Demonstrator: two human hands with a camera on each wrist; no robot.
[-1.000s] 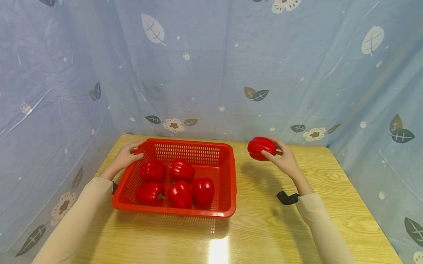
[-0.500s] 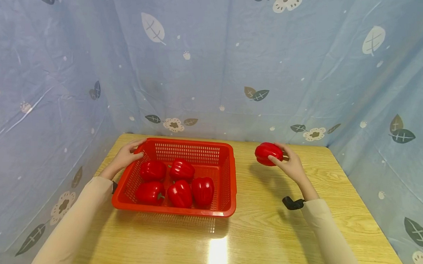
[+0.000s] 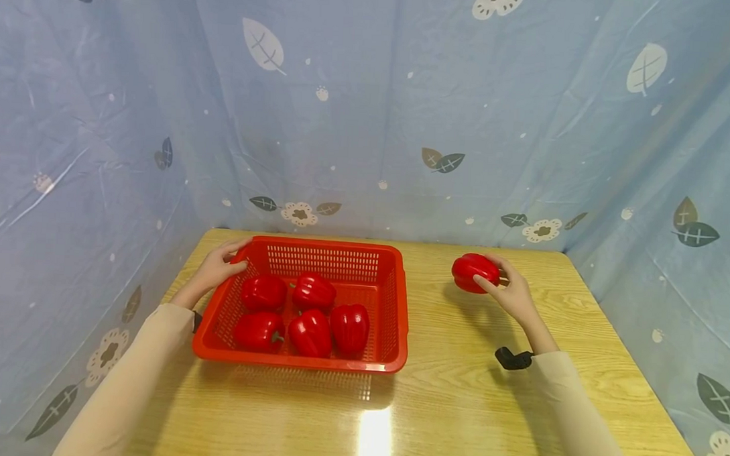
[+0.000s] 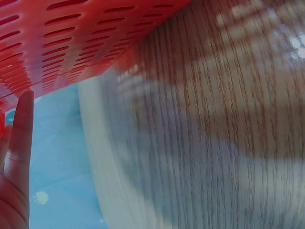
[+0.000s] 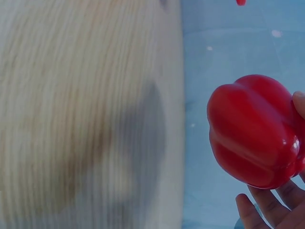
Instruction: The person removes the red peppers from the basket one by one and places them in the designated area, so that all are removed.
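A red plastic basket with slotted walls stands left of the middle in the head view. Several red bell peppers lie inside it. My left hand grips the basket's left rim, thumb toward the inside. Its fingers lie against the slotted outer wall in the left wrist view. Right of the basket, my right hand holds another red bell pepper between thumb and fingers, its shadow falling on the table below. The right wrist view shows this bell pepper close up, with fingertips under it.
The wooden table reaches to a blue patterned curtain behind and on both sides. A small black mount sits at my right wrist. Bare wood shows right of the basket and in front of it.
My right hand has moved right and a little nearer to me, carrying the bell pepper away from the basket. The left hand, basket and other peppers have stayed put.
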